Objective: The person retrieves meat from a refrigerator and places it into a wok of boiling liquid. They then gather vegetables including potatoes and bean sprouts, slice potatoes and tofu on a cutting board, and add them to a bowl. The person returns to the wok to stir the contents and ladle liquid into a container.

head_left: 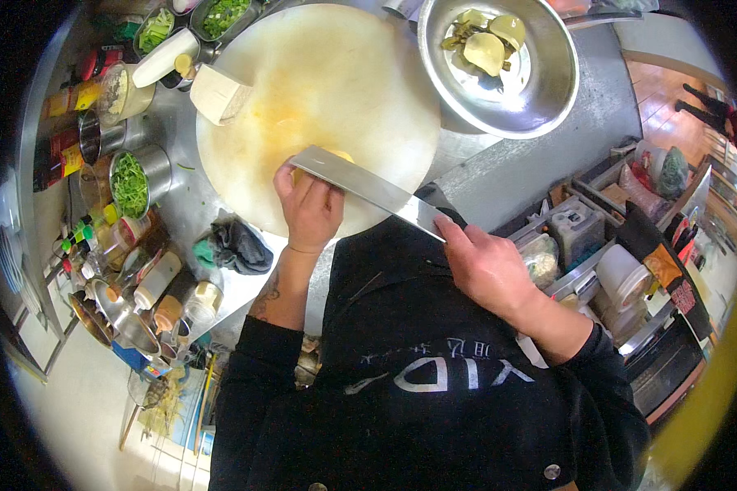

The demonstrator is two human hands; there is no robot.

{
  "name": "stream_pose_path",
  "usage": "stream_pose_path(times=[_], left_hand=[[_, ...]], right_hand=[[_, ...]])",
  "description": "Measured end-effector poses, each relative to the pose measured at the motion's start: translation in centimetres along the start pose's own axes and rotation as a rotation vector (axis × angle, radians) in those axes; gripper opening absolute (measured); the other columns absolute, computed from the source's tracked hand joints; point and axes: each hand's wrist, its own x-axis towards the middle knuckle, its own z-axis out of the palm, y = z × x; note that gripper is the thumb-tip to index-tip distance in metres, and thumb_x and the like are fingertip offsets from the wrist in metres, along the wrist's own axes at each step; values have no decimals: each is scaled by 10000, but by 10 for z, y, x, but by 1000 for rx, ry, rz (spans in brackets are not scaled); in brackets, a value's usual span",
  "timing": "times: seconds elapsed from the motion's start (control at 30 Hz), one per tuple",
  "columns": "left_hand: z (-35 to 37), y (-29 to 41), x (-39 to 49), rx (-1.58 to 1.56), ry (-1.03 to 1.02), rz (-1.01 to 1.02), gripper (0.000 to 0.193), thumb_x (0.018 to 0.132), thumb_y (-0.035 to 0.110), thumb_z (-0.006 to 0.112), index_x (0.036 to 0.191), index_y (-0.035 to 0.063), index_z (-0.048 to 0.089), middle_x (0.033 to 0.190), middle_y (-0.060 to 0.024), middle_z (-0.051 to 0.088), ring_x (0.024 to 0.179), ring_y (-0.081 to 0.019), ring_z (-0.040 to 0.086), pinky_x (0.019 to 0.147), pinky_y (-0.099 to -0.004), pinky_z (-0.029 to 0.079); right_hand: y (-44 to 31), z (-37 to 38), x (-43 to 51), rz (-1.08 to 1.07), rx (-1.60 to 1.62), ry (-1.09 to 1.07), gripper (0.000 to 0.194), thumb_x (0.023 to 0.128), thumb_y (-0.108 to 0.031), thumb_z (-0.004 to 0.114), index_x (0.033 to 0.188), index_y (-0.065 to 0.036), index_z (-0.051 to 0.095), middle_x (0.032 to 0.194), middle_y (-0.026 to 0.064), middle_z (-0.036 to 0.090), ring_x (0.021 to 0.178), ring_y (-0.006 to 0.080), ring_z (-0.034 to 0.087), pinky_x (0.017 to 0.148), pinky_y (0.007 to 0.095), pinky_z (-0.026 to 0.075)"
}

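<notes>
My right hand (488,264) is closed round the handle end of a broad cleaver (368,187). The blade reaches leftward over the near part of a round, pale cutting board (344,73). My left hand (312,205) rests at the blade's far end, fingers bent against a yellowish piece of food (344,153) that shows only in part behind the blade. Its kind cannot be told. A wet, yellow-orange stain marks the board beyond. A pale block (220,95) lies on the board's left edge.
A steel bowl (559,98) with pale yellow pieces and dark greens (486,54) stands at the upper right. Left are a metal pot of chopped greens (130,184), a dark cloth (241,245), squeeze bottles (158,281) and a white radish-like piece (166,58). Open drawers hold containers (620,276) at right.
</notes>
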Motion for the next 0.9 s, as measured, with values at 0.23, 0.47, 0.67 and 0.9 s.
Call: stream_pose_path(times=[0.23,0.47,0.67,0.9], left_hand=[[2,1,2,10,7,-22,192,784,59,705,975,51,723,1074,-87,692,1134,-363,537,1045,-461,378],[1,3,2,8,-7,-29,161,799,61,708,958,51,728,1068,-91,702,1122,-360,535,1039,-453,385],[1,1,2,7,17,6,162,801,59,708,961,36,724,1067,-100,704,1123,-364,537,1034,-451,388],[3,3,3,-5,23,-25,178,793,48,718,968,14,722,1069,-100,699,1124,-378,537,1024,-447,390]], right_hand=[[8,13,24,-21,46,-29,313,925,-124,579,1229,-83,523,807,192,631,676,412,661,608,515,551],[4,9,33,-39,42,-46,287,904,-107,568,1174,-51,490,811,201,635,684,417,668,625,518,561],[4,-4,1,30,112,-71,350,932,-121,600,1270,-74,526,828,203,632,695,437,648,623,515,541],[3,20,44,0,34,-89,282,910,-115,556,1179,-40,518,832,219,655,688,422,678,602,507,565]])
